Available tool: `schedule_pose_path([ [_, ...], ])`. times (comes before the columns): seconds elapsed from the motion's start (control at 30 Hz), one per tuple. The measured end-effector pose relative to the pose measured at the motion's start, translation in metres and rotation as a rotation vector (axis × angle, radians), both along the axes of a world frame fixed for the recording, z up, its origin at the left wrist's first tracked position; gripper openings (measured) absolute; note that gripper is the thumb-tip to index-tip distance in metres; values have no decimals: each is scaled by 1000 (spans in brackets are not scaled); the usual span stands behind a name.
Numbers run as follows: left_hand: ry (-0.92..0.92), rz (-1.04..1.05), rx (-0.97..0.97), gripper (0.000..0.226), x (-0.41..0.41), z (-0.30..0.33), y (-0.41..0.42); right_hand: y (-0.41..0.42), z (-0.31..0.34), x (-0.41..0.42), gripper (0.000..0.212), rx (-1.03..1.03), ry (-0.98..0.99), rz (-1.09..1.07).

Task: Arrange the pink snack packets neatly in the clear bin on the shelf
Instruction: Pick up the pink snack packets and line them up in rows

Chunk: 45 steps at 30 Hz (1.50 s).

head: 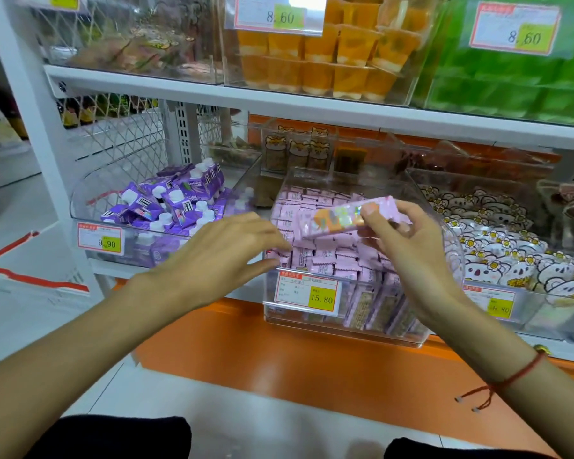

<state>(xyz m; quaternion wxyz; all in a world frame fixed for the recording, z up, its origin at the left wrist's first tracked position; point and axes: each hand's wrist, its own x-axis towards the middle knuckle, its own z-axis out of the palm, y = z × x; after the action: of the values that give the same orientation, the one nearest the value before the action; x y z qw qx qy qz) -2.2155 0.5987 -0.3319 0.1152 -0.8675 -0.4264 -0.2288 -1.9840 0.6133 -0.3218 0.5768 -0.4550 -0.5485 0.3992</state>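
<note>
In the head view we are looking at a shelf [212, 91] of clear bins. Our right hand [411, 246], right of centre, is pinching one pink packet [345, 215] between thumb and fingers, holding it level just above the bin [444, 246] at mid-frame. Rows of pink packets [328, 256] are filling that bin, standing on edge, and a price tag [307, 294] is hanging on its front wall. Our left hand [219, 253], centre-left, is reaching flat with straight fingers, gripping nothing, its fingertips [284, 250] touching the packets at the bin's left front corner. At left, a bin is holding purple cartons [173, 200]; at right, another is holding koala packets [497, 256].
</note>
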Motion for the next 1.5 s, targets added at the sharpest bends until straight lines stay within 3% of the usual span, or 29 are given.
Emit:
schedule_pose_path([
  [0.1,61,15,77,19,3,-3,1,-5,-4,-9,27,141,-303,-2],
  [0.27,90,41,130,19,5,-6,2,-2,11,-3,41,376,-840,14],
  [0.43,51,50,158,17,11,-3,2,2,6,-20,48,503,-1126,82],
  [0.53,65,38,143,17,12,-2,3,5,-9,-34,56,391,-1072,79],
  [0.63,138,33,111,20,11,-3,4,10,-18,-36,44,310,-950,23],
  [0.77,185,31,78,28,6,-3,2,13,-20,-29,22,382,-1078,48],
  [1.0,105,117,65,25,19,-1,-2,13,-25,-20,25,411,-1136,152],
  [1.1,39,89,71,22,27,-2,-3,11,-26,-14,26,413,-1072,195],
  [1.23,22,114,7,25,38,-8,-1,14,-20,2,22,390,-1008,55],
  [1.5,56,167,-19,27,42,-9,7,13,-17,4,16,336,-1100,104],
])
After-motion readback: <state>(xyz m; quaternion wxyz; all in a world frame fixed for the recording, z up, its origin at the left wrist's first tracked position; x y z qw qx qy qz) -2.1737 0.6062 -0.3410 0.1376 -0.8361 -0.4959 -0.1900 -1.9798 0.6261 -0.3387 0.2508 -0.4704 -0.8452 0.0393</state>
